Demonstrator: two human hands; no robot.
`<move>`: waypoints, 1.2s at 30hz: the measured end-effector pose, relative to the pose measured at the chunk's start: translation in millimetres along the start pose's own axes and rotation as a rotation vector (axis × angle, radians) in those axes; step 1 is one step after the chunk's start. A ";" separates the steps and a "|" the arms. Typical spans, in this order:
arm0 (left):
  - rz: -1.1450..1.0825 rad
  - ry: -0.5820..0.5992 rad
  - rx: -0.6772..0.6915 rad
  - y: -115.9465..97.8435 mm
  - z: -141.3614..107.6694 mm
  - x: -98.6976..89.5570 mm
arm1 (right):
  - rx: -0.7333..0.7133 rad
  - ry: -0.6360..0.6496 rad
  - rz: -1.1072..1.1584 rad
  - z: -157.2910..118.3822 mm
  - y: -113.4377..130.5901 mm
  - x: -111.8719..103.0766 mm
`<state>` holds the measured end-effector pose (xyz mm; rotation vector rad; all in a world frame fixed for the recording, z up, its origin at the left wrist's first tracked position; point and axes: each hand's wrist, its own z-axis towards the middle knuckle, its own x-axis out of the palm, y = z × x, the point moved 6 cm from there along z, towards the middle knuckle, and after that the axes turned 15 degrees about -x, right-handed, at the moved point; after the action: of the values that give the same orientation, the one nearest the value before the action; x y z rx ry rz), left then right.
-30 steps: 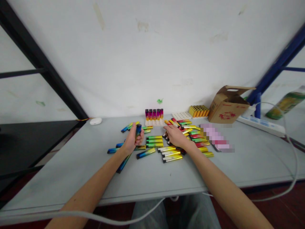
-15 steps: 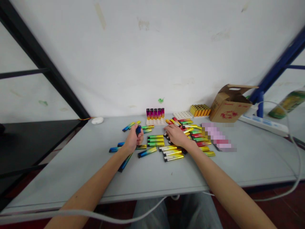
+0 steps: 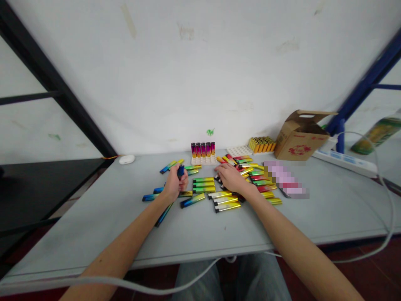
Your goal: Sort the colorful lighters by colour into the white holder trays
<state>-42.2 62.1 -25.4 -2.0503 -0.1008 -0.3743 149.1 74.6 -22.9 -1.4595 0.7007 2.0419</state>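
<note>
My left hand (image 3: 176, 184) is closed around a blue lighter (image 3: 181, 171) held upright above the left group of lighters. My right hand (image 3: 229, 175) rests over the pile of lighters right of centre, fingers bent down; what its fingertips touch is hidden. Between the hands lies a stack of green-yellow lighters (image 3: 203, 184). White-yellow lighters (image 3: 226, 200) lie just below my right hand. Blue-yellow lighters (image 3: 192, 200) are scattered near my left hand. Behind, several purple lighters (image 3: 203, 149) stand in a white tray (image 3: 203, 161).
At the back are an empty white tray (image 3: 239, 151), a block of orange lighters (image 3: 262, 145) and an open cardboard box (image 3: 300, 138). A power strip (image 3: 346, 163), a pixelated pink item (image 3: 285, 179) and a white case (image 3: 127, 159) also lie on the table (image 3: 103, 217).
The whole view has shifted very slightly. Both hands keep the same pose and place among the lighters.
</note>
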 end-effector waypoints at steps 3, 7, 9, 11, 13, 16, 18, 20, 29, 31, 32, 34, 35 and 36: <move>-0.002 0.007 0.006 -0.4 0.4 0.0 | -0.003 -0.007 -0.002 0.0 0.7 -0.6; 0.020 0.019 0.016 -0.2 0.9 0.1 | -0.007 -0.018 -0.003 -0.2 1.0 -0.9; 0.029 0.027 0.010 0.6 0.8 0.2 | -0.014 -0.020 -0.011 -0.3 0.9 -0.9; 0.028 0.036 0.006 0.8 -0.1 0.7 | -0.021 -0.021 -0.017 -0.4 0.8 -0.7; 0.014 0.048 0.009 0.2 -1.8 2.1 | -0.018 -0.021 -0.012 -0.6 0.0 0.2; -0.022 0.077 0.055 -3.0 -4.9 5.9 | 0.005 -0.036 0.016 -1.1 -2.2 2.1; -0.021 0.085 0.128 -6.1 -6.6 8.2 | 0.037 -0.087 0.033 -1.6 -4.3 1.0; 0.024 0.074 0.196 -7.5 -7.3 9.6 | 0.068 -0.168 0.047 -2.1 -5.7 -2.7; 0.263 0.159 0.158 3.1 -5.2 18.1 | 0.000 -0.519 0.469 2.5 19.3 -22.3; 0.273 0.179 0.141 4.5 -6.6 20.6 | -0.021 -0.557 0.585 4.4 27.7 -23.8; 0.275 0.190 0.132 5.3 -7.4 22.0 | -0.031 -0.566 0.642 5.4 31.7 -24.2; 0.278 0.214 0.114 7.3 -8.4 24.8 | -0.057 -0.577 0.737 7.4 38.6 -25.2; 0.280 0.227 0.102 8.5 -8.5 26.1 | -0.070 -0.579 0.773 8.3 41.4 -25.9; 0.282 0.238 0.093 9.6 -8.4 27.0 | -0.080 -0.582 0.799 9.0 43.4 -26.7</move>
<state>-16.3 47.8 -21.5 -1.8807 0.3080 -0.4248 120.8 46.0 9.6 -0.5514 1.0471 2.9209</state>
